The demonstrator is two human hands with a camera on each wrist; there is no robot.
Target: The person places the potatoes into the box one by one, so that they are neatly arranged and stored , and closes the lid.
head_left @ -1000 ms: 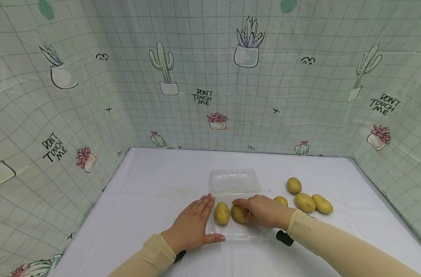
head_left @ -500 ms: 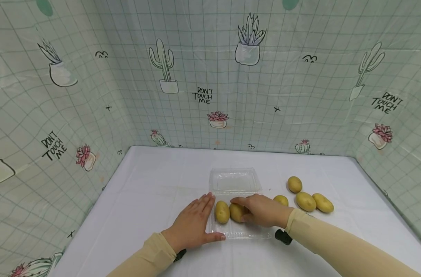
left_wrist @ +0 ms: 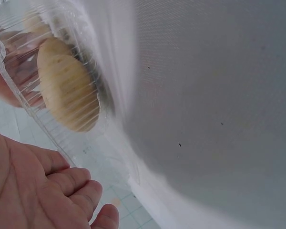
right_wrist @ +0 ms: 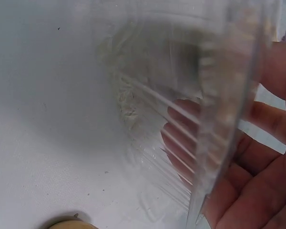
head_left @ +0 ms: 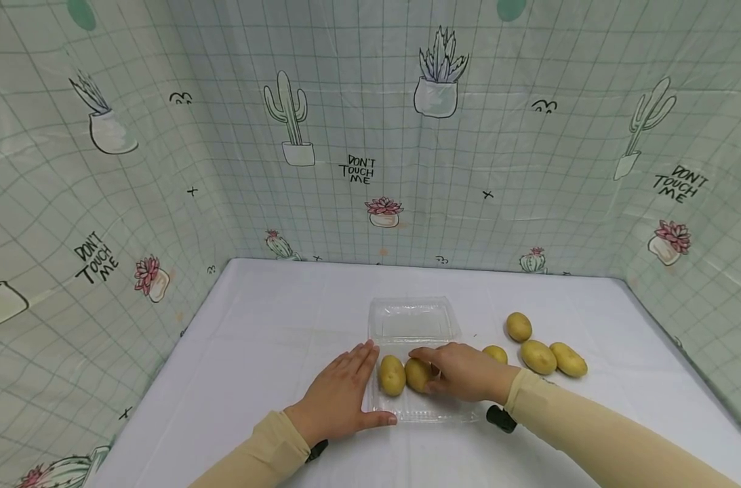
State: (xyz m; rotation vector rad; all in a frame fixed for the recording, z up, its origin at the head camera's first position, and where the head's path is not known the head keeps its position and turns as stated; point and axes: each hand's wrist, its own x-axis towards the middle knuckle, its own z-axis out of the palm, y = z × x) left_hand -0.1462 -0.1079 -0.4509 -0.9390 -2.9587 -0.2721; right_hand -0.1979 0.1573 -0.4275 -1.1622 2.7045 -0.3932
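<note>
A clear plastic clamshell box [head_left: 434, 411] lies opened on the table, its lid [head_left: 414, 318] folded back to the far side. Inside its base, at the left, sits one yellow potato [head_left: 392, 377]. Beside it is a second potato [head_left: 417, 375], gripped between the thumb and fingers of my right hand [head_left: 466, 373]. In the right wrist view, fingers [right_wrist: 181, 138] show through the ribbed clear wall. My left hand [head_left: 338, 398] rests along the box's left side, fingers straight and thumb spread at the front corner. The left wrist view shows a potato [left_wrist: 69, 93] through the plastic.
Several more potatoes lie to the right of the box: one [head_left: 495, 353] partly behind my right hand, a round one [head_left: 518, 327] farther back, and a touching pair [head_left: 537, 356]. A white cloth covers the table [head_left: 285, 312]; a patterned curtain [head_left: 370, 122] stands behind it.
The potato in my right hand has shifted slightly left, closer to the other potato in the box. My left hand has stayed in place.
</note>
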